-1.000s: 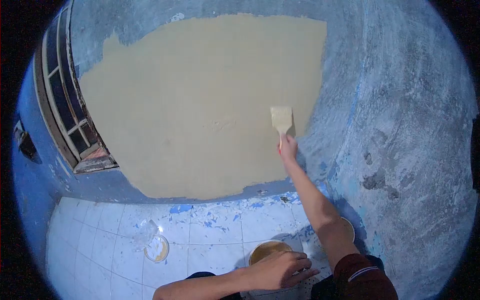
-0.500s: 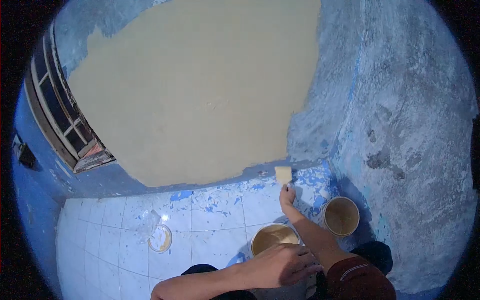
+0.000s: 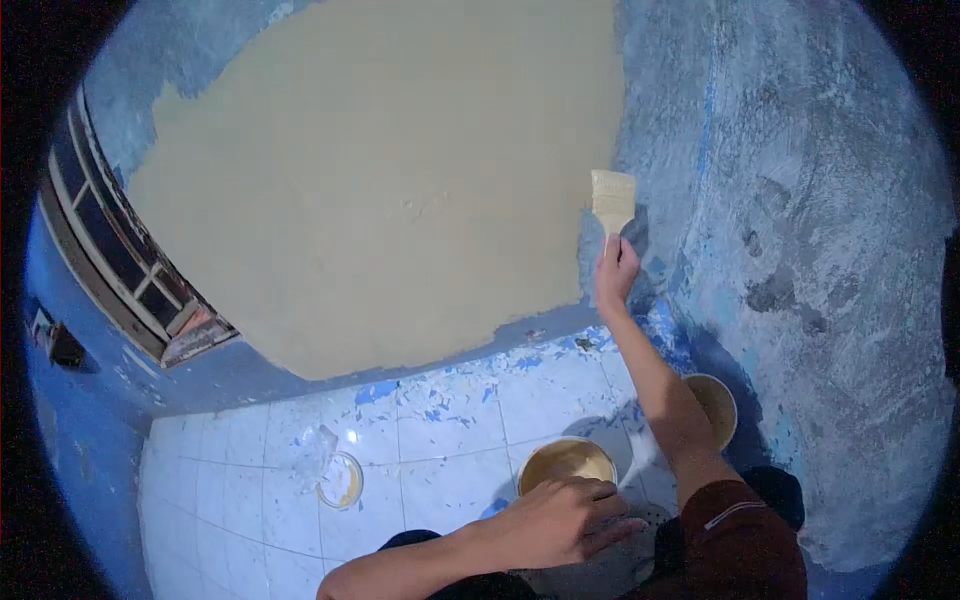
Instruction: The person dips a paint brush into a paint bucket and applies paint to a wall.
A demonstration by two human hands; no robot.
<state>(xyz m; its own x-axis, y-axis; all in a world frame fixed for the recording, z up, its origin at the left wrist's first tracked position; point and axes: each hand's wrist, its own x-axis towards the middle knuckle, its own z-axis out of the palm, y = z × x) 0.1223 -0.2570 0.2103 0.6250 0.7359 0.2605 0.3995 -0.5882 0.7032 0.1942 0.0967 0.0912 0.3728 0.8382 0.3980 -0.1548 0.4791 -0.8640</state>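
Observation:
A wide brush (image 3: 613, 197), its bristles coated in cream paint, is held upright by the handle in my right hand (image 3: 616, 272), near the right edge of the cream-painted patch (image 3: 400, 180) on the wall. My left hand (image 3: 565, 522) hangs over the near side of a bucket (image 3: 568, 462) holding cream paint, back of the hand up and fingers bent. Whether it touches the rim or holds anything is hidden.
A second bucket (image 3: 722, 410) stands partly behind my right forearm. On the tiled floor (image 3: 440, 490) lie blue paint flakes, a round lid (image 3: 342, 482) and clear plastic (image 3: 318, 450). A window (image 3: 115, 220) is at left; a rough blue-grey wall (image 3: 830, 250) rises at right.
My right hand has raised the brush from low by the floor edge to the wall beside the painted patch. The view has shifted slightly; my left hand remains by the bucket.

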